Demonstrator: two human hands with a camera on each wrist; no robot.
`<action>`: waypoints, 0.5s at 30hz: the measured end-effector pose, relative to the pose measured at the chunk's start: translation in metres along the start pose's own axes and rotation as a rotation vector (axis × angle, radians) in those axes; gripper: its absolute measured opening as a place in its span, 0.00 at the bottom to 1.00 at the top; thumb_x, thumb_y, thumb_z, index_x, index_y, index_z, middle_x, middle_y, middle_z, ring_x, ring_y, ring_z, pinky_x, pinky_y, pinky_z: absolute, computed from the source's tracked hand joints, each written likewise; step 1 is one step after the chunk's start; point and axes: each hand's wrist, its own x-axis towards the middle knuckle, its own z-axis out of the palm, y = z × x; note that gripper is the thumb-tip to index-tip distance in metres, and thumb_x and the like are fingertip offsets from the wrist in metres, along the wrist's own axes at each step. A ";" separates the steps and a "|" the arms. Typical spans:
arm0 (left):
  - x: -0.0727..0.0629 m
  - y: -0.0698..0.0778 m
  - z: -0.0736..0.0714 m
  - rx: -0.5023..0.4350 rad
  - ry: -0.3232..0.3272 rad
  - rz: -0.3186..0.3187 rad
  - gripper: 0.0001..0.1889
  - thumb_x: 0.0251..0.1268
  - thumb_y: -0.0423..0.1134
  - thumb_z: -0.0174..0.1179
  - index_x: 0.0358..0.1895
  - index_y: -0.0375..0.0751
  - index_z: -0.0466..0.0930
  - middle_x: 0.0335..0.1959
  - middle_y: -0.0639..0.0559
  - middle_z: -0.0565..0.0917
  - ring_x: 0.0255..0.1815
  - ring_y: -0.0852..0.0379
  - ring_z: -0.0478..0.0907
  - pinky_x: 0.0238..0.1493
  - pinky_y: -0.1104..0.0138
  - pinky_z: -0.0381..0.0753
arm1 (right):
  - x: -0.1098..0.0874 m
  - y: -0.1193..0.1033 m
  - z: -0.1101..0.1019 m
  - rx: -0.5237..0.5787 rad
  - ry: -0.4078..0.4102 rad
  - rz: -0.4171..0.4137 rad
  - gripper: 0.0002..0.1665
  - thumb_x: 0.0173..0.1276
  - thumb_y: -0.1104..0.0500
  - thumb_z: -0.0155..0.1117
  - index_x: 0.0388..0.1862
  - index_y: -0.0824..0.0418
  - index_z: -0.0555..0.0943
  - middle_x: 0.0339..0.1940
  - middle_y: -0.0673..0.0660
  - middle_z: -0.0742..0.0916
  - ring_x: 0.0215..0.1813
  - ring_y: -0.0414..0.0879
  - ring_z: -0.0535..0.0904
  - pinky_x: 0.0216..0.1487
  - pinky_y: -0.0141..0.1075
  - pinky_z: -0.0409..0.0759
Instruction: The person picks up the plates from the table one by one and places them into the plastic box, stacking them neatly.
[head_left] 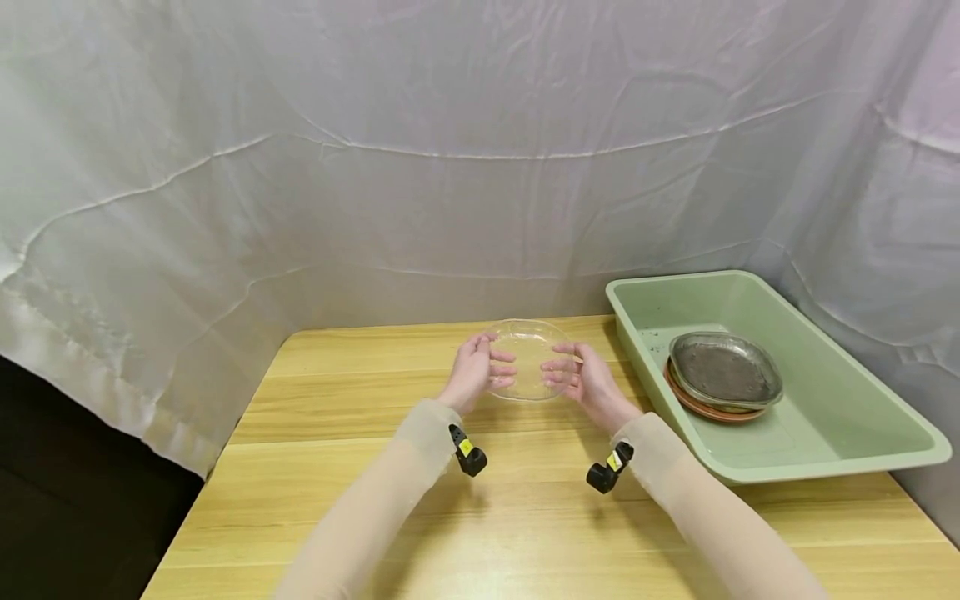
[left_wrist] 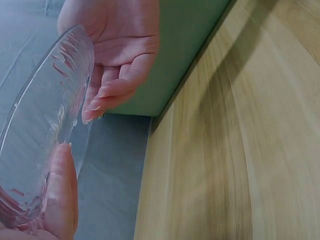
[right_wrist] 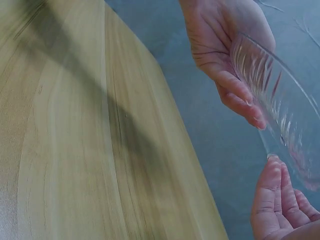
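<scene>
A clear round glass dish (head_left: 528, 340) is held up over the table between both hands. My left hand (head_left: 474, 368) grips its left side, and my right hand (head_left: 591, 382) has the right side. Fingers of both hands reach beneath the dish and show through the glass. Seen from the left wrist, the dish (left_wrist: 37, 125) stands tilted, with slanting ridges along its side and the right hand (left_wrist: 120, 55) at its far end. In the right wrist view, the right hand's fingertips (right_wrist: 272, 162) meet the underside of the dish (right_wrist: 280, 110).
A green plastic tub (head_left: 817, 450) stands on the right of the wooden table (head_left: 360, 375). Inside it, a squarish glass dish (head_left: 726, 371) lies stacked above a reddish-brown dish (head_left: 731, 417). A grey cloth curtain (head_left: 450, 217) hangs behind the table.
</scene>
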 end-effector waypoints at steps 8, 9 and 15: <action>0.003 -0.005 0.008 0.035 0.034 0.023 0.21 0.86 0.41 0.30 0.70 0.39 0.64 0.53 0.34 0.83 0.28 0.59 0.81 0.35 0.68 0.89 | 0.000 0.000 0.002 -0.043 0.025 0.010 0.28 0.82 0.53 0.36 0.72 0.67 0.63 0.34 0.51 0.87 0.33 0.41 0.85 0.43 0.31 0.88; 0.003 -0.005 0.009 0.041 0.039 0.025 0.21 0.86 0.41 0.30 0.70 0.39 0.64 0.53 0.34 0.83 0.27 0.59 0.81 0.33 0.69 0.88 | -0.001 0.000 0.002 -0.047 0.028 0.012 0.28 0.82 0.53 0.36 0.72 0.67 0.63 0.34 0.51 0.87 0.33 0.41 0.85 0.43 0.31 0.88; 0.004 -0.009 0.015 0.072 0.061 0.025 0.21 0.85 0.41 0.30 0.69 0.39 0.65 0.52 0.34 0.84 0.27 0.59 0.77 0.28 0.74 0.82 | 0.001 -0.001 0.002 -0.092 0.032 0.010 0.29 0.82 0.52 0.37 0.74 0.66 0.60 0.36 0.53 0.87 0.33 0.42 0.87 0.39 0.30 0.88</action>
